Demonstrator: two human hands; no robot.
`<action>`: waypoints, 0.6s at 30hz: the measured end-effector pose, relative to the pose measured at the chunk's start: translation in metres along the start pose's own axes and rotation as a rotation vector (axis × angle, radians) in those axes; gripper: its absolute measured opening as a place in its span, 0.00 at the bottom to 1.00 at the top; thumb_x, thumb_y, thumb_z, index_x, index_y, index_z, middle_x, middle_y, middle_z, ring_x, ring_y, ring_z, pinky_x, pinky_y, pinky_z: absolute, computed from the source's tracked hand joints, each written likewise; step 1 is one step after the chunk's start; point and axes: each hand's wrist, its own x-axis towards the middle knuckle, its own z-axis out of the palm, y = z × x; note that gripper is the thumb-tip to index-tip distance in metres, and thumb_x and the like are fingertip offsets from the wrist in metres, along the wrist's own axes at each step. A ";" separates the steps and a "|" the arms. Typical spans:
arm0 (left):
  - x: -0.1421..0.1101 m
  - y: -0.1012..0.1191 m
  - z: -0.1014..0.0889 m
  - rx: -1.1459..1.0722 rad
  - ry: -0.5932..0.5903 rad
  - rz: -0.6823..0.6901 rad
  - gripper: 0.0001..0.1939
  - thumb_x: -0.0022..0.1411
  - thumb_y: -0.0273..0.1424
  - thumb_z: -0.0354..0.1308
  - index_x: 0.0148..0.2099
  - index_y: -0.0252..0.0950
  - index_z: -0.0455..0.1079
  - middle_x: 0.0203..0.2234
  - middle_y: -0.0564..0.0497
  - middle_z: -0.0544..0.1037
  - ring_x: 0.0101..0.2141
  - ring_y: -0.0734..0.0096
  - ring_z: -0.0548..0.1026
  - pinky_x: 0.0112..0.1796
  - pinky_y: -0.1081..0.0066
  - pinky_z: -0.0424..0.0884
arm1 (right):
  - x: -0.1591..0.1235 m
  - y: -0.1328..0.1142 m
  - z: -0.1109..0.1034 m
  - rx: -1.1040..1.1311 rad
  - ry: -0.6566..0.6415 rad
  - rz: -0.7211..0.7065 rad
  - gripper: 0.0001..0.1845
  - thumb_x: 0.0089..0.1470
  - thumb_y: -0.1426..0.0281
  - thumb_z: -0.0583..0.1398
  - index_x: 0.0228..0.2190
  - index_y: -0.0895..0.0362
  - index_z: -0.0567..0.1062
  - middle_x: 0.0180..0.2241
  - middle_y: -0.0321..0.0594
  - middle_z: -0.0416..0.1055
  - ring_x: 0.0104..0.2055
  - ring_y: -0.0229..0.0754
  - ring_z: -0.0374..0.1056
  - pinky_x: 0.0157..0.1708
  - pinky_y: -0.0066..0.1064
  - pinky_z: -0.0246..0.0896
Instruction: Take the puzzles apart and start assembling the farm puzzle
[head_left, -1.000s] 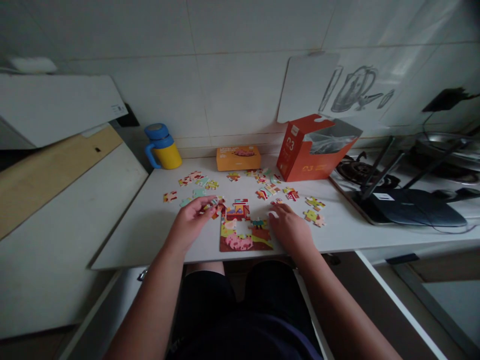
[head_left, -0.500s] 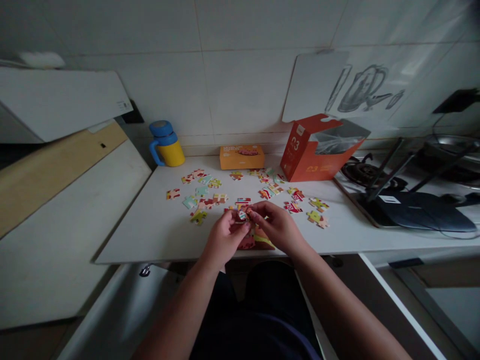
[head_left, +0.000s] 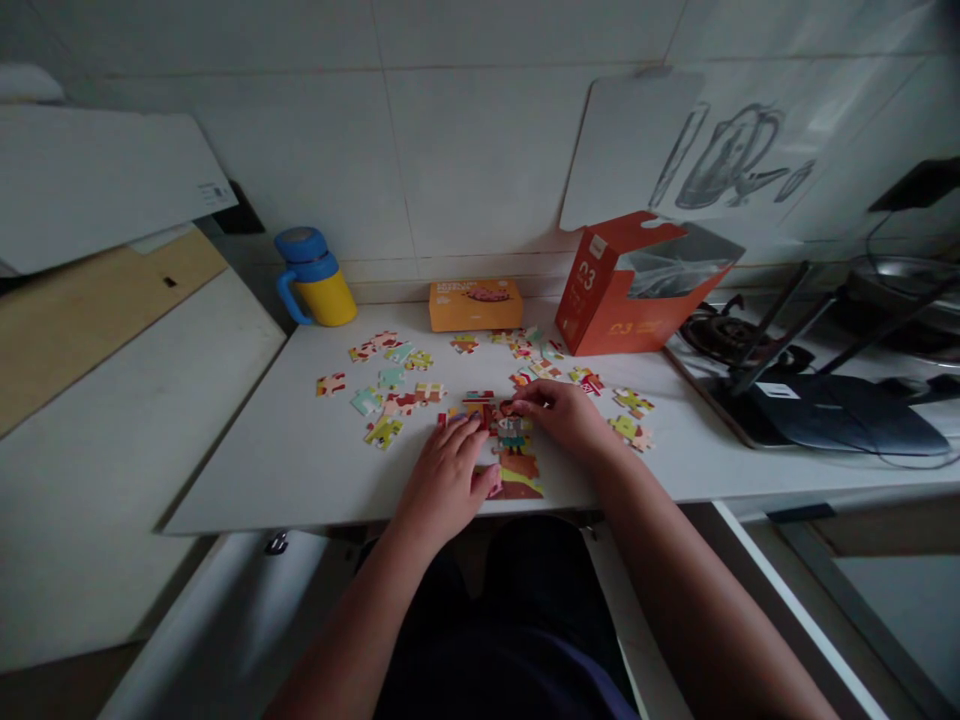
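My left hand [head_left: 444, 478] lies palm down on joined puzzle pieces near the front edge of the white tabletop [head_left: 277, 470], its fingers stretched out and its thumb apart. My right hand [head_left: 568, 420] bends over the top of the joined section [head_left: 523, 472]. Its thumb and fingers close on a small puzzle piece [head_left: 507, 408] above a grey-and-green figure [head_left: 511, 432]. My left hand covers part of the joined section. Just beyond the fingers is a red and blue piece [head_left: 478, 397].
Loose puzzle pieces lie on the left [head_left: 397, 403] and on the right [head_left: 631, 402]. Along the wall stand a blue-and-yellow jug [head_left: 330, 295], an orange box [head_left: 475, 305] and a red open carton [head_left: 630, 300]. A gas stove [head_left: 739, 335] borders the right side.
Both hands were together, raised, holding a piece between them. Now they are apart and lower: the left has flattened onto the puzzle, the right pinches at its upper part. The camera view has shifted slightly.
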 end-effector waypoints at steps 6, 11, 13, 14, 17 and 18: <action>0.001 0.003 -0.005 0.041 -0.057 -0.001 0.22 0.73 0.39 0.57 0.65 0.41 0.73 0.69 0.41 0.68 0.68 0.48 0.65 0.70 0.42 0.57 | -0.009 -0.005 0.004 -0.070 0.000 -0.008 0.12 0.60 0.57 0.67 0.37 0.51 0.85 0.32 0.36 0.82 0.32 0.41 0.71 0.34 0.32 0.62; 0.001 0.005 -0.005 0.031 -0.056 -0.020 0.22 0.72 0.38 0.57 0.65 0.43 0.73 0.69 0.41 0.68 0.68 0.46 0.66 0.69 0.40 0.57 | -0.007 -0.008 0.007 -0.147 0.031 -0.067 0.08 0.61 0.61 0.66 0.36 0.51 0.84 0.31 0.36 0.81 0.31 0.40 0.69 0.33 0.31 0.59; 0.001 0.005 -0.005 0.025 -0.050 -0.023 0.22 0.72 0.39 0.57 0.65 0.44 0.73 0.69 0.41 0.68 0.68 0.46 0.65 0.70 0.39 0.57 | -0.006 -0.010 0.007 -0.175 0.031 -0.079 0.08 0.62 0.62 0.66 0.37 0.51 0.84 0.32 0.36 0.81 0.31 0.40 0.69 0.33 0.31 0.58; 0.001 0.004 -0.004 0.018 -0.047 -0.024 0.22 0.72 0.39 0.58 0.65 0.44 0.73 0.69 0.42 0.68 0.68 0.46 0.65 0.70 0.40 0.57 | -0.006 -0.011 0.007 -0.189 0.025 -0.080 0.07 0.62 0.62 0.65 0.37 0.51 0.84 0.32 0.37 0.80 0.31 0.41 0.69 0.33 0.31 0.58; 0.001 0.005 -0.004 -0.005 -0.037 -0.025 0.22 0.71 0.39 0.58 0.65 0.45 0.73 0.69 0.43 0.69 0.68 0.46 0.66 0.70 0.41 0.57 | -0.006 -0.011 0.007 -0.216 0.004 -0.097 0.08 0.63 0.61 0.66 0.37 0.51 0.83 0.34 0.37 0.80 0.32 0.42 0.69 0.33 0.31 0.58; 0.001 0.005 -0.005 -0.007 -0.038 -0.027 0.22 0.71 0.38 0.58 0.65 0.45 0.73 0.69 0.43 0.69 0.68 0.46 0.66 0.70 0.41 0.57 | -0.006 -0.011 0.007 -0.220 -0.003 -0.107 0.08 0.63 0.61 0.66 0.38 0.51 0.83 0.35 0.38 0.80 0.33 0.42 0.69 0.34 0.31 0.58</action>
